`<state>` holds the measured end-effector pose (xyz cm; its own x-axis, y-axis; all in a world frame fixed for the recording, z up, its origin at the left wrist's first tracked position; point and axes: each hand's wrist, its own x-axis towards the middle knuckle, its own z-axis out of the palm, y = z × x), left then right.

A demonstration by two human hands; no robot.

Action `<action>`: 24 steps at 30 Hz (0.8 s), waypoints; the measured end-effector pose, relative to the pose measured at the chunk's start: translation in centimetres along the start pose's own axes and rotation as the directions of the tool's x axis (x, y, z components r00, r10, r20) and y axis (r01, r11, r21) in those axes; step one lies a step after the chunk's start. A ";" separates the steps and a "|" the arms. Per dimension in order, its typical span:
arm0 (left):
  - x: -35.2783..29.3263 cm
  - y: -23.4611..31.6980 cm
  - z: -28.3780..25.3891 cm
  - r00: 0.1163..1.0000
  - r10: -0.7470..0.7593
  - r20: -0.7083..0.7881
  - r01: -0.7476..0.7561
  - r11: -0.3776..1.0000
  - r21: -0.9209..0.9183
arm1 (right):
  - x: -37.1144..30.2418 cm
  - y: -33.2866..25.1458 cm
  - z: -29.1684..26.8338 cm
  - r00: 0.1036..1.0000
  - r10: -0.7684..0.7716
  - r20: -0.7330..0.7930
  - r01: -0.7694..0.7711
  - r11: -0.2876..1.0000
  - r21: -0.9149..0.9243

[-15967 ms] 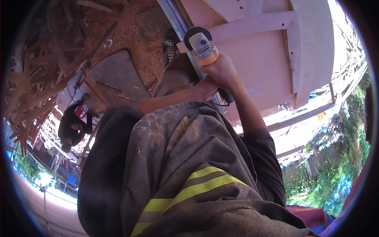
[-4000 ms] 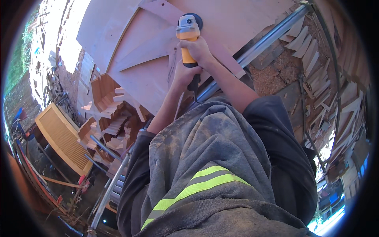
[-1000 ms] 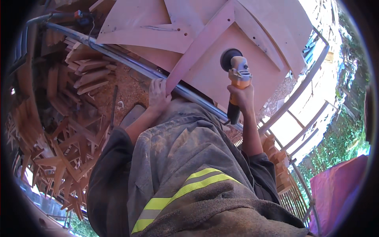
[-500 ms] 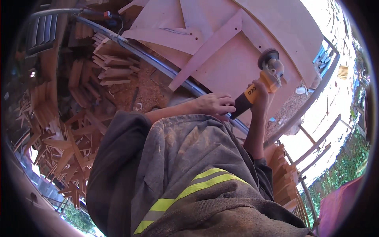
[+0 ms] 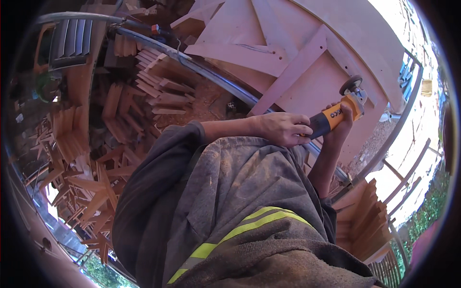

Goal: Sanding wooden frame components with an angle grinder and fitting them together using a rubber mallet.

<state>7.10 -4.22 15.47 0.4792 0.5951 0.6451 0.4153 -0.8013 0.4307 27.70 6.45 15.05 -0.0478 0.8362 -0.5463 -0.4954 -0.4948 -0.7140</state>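
A yellow and black angle grinder is in front of me, tilted with its head up to the right. My right hand is wrapped round its yellow body. My left hand is closed at the black rear end, its fingers curled against it; part of that end is hidden behind them. A dark round disc sits on the grinder's head, above the pale board surface. Beneath lie flat wooden pieces with holes, some crossing one another.
A metal pipe runs along the near edge of the boards. Stacked wooden parts stand at the left, with star-like wooden frames lower down. More stacked wood is at my right. A curved rail borders the bright right side.
The whole view has shifted, so the boards, pipe and stacks appear farther right and lower. The grinder is tilted flatter, and my left fingers remain at its rear end.
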 end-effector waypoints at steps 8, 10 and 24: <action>-9.4 1.4 -12.8 0.889 -0.448 0.092 0.436 0.769 -0.468 | -5.7 8.5 11.5 0.990 0.097 0.103 -0.103 0.993 0.050; -11.3 1.2 -15.8 0.569 -0.748 0.341 0.675 0.187 -0.714 | -6.5 10.7 15.9 0.959 0.159 0.233 -0.164 0.986 0.002; -27.4 -1.9 -29.2 0.153 -0.988 -0.019 0.860 0.143 -0.490 | -1.6 24.1 25.4 0.776 0.336 0.533 0.473 0.250 -0.845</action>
<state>-29.40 -20.76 15.43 -0.3513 0.8818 -0.3147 0.0925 0.3672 0.9255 -6.22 -0.83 9.85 -0.6664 0.6087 -0.4305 0.5866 0.0717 -0.8067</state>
